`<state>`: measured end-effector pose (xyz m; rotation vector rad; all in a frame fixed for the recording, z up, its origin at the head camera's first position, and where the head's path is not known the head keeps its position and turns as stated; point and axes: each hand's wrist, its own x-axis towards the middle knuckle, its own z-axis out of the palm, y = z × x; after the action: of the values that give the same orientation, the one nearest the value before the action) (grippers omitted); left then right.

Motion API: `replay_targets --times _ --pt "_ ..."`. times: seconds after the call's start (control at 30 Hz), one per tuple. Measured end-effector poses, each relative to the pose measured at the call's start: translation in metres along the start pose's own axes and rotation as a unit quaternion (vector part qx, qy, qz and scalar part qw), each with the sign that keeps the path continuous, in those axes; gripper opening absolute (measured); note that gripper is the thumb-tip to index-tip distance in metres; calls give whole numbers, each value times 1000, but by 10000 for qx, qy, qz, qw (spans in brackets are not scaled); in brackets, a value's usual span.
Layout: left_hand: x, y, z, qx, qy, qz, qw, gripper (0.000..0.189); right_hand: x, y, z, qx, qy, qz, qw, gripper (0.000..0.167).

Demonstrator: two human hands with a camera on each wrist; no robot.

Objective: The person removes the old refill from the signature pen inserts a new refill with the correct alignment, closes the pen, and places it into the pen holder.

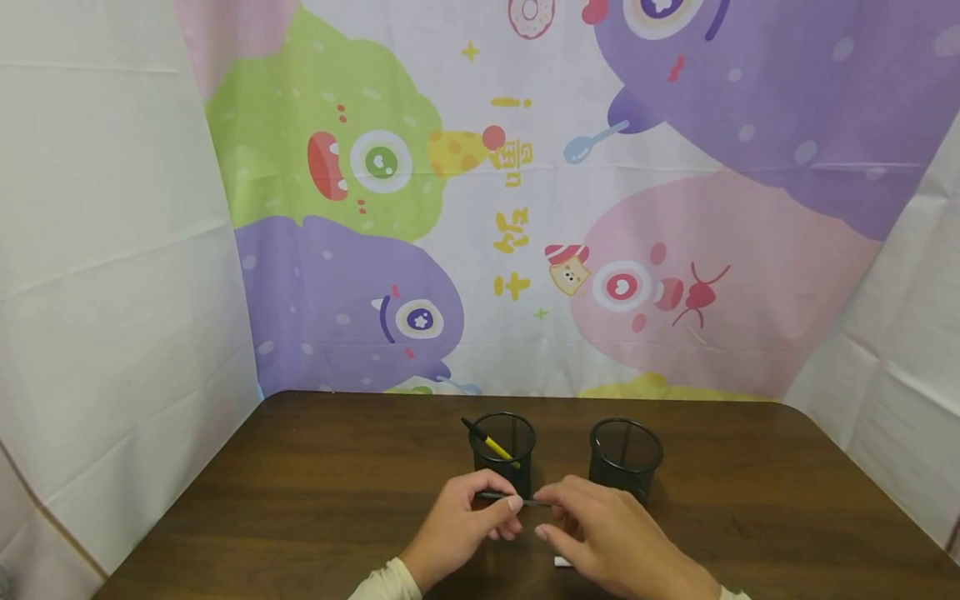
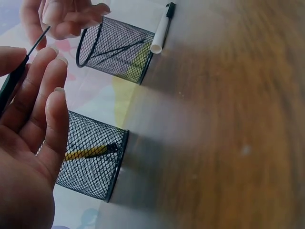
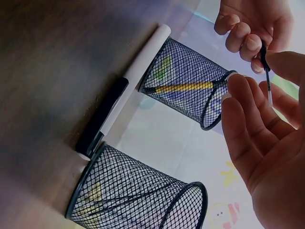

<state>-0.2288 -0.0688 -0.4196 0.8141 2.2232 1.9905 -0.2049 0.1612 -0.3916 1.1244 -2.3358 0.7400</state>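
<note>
My left hand (image 1: 468, 521) pinches a slim tool with a black handle (image 2: 15, 78) and a thin straight shaft (image 3: 268, 83), much like a small screwdriver. The shaft points toward my right hand (image 1: 611, 533). Thumb and fingers of that hand are apart and loosely bent around the shaft's end, as the right wrist view shows. Beyond my left hand stands a black mesh pen cup (image 1: 504, 414) with a yellow and black pen (image 1: 495, 446) leaning in it. A second mesh cup (image 1: 626, 468), beyond my right hand, has thin dark sticks (image 3: 138, 196) inside.
A white marker with a black cap (image 3: 102, 114) lies on the brown wooden table (image 1: 337, 483) near my right hand, partly hidden by it in the head view. A cartoon-print cloth (image 1: 525, 350) hangs behind the table, with white cloth (image 1: 127, 250) at the sides.
</note>
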Motion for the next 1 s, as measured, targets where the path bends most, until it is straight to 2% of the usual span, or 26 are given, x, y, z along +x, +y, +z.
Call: replay_targets --times 0.2,0.4,0.57,1.0 --pt "-1 0 1 1 -55 36 10000 16 0 0 2 31 -39 64 10000 23" --pt "-2 -1 2 25 -75 84 9999 14 1 1 4 -29 205 -215 9996 15" --pt "-1 -1 3 58 -114 128 9998 15 2 1 4 -186 337 -303 9988 18" --pt "-1 0 3 85 -190 209 9996 20 2 2 1 -205 249 -245 9992 18"
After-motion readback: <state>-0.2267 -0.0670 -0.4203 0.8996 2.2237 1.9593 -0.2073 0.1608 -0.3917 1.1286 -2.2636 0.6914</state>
